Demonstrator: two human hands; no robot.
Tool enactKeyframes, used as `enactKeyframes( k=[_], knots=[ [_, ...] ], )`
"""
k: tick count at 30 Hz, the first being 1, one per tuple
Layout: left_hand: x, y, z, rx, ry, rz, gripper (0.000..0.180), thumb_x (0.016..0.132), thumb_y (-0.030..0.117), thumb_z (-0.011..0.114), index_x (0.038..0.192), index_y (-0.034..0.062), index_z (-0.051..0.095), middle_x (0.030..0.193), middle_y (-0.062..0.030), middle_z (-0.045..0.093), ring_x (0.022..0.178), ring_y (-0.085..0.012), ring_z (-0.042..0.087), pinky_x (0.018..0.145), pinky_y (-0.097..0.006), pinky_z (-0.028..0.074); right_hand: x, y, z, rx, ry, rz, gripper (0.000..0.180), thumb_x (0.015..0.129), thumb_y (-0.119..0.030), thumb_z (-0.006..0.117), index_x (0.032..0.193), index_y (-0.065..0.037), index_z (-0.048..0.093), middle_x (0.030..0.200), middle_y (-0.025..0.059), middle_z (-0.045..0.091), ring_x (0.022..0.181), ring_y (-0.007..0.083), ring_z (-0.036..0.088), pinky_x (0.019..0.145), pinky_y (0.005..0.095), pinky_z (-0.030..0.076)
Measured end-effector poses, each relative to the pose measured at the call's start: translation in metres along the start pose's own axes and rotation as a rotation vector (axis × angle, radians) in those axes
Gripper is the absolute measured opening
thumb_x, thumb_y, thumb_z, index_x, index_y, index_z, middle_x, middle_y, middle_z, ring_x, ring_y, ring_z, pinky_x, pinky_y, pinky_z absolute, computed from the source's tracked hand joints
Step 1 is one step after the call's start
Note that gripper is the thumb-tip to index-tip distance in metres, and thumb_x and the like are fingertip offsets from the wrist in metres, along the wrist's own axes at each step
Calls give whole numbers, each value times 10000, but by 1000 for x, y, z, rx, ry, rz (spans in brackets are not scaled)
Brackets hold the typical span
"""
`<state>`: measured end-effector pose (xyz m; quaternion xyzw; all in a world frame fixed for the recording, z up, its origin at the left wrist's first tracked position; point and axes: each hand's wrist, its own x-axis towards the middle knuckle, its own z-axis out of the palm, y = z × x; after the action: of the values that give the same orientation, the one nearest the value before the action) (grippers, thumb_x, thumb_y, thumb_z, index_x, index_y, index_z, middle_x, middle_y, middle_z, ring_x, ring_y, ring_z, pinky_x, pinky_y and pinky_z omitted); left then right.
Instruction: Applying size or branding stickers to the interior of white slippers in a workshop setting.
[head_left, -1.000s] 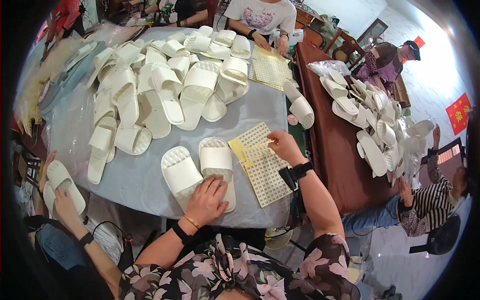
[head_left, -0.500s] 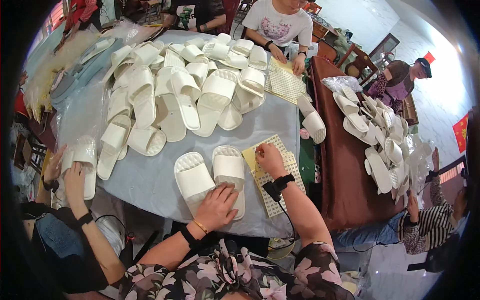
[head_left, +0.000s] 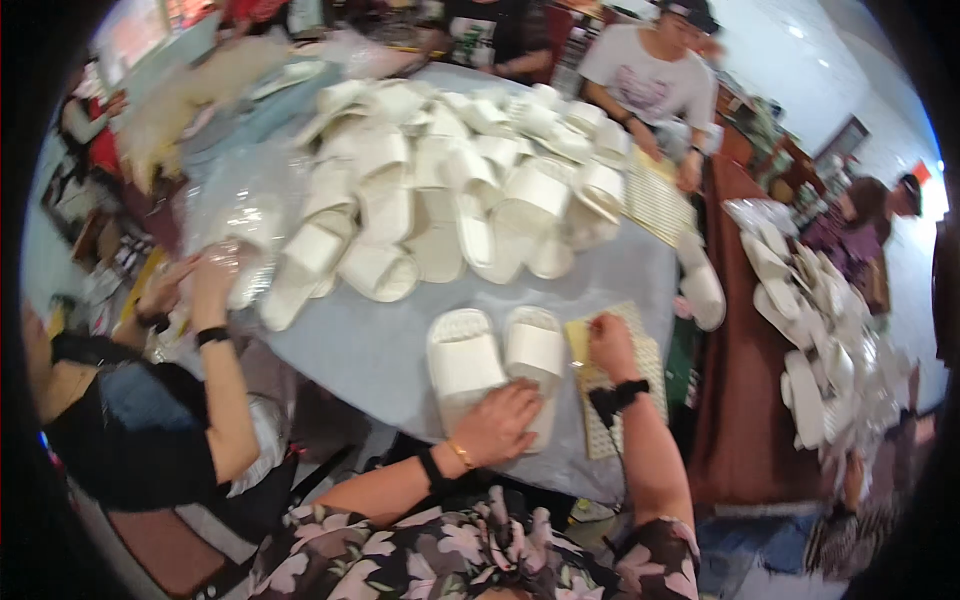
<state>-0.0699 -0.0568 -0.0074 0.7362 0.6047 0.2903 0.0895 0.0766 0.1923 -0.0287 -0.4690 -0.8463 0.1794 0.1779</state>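
Observation:
Two white slippers, a left slipper (head_left: 465, 365) and a right slipper (head_left: 534, 345), lie side by side on the grey-covered table in front of me, toes pointing away. My left hand (head_left: 497, 422) rests flat across their heel halves, fingers stretched out and covering part of the footbeds. Just right of the pair are yellowish sheets of small printed stickers (head_left: 652, 400), overlapping each other. Over their upper part, my right hand (head_left: 611, 345) has its fingers drawn together in a pinch. Blur and the hand itself hide whatever is between the fingertips.
A large heap of white slippers (head_left: 410, 205) fills the table's far side. At left, a co-worker's hands (head_left: 215, 270) handle bagged slippers (head_left: 250, 245). Across stands another person with a sticker sheet (head_left: 655, 198). More slippers (head_left: 815, 320) lie on a brown-covered table (head_left: 745, 400) at right.
The view has swung left, so the scene sits farther right. My hands keep their places on the slippers and at the sheets. The left co-worker's hands and bagged slippers have moved farther up the table.

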Motion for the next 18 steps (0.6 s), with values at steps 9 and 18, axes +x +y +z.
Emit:
enactKeyframes(
  k=[9,18],
  knots=[
    [1,6,11,-42,33,3,538,816,273,657,1258,-1,518,1337,-141,480,1297,-308,421,1068,-429,375,-1,25,-1,80,43,-47,111,782,0,596,891,-14,610,868,198,597,853,388,568,756,458,463],
    [-2,1,7,-22,62,2,564,799,298,669,1252,1,512,1337,-144,478,1310,-305,407,1050,-423,368,3,11,-2,81,-50,-19,104,793,2,604,896,-9,598,875,181,584,830,364,561,748,429,460]
  ],
)
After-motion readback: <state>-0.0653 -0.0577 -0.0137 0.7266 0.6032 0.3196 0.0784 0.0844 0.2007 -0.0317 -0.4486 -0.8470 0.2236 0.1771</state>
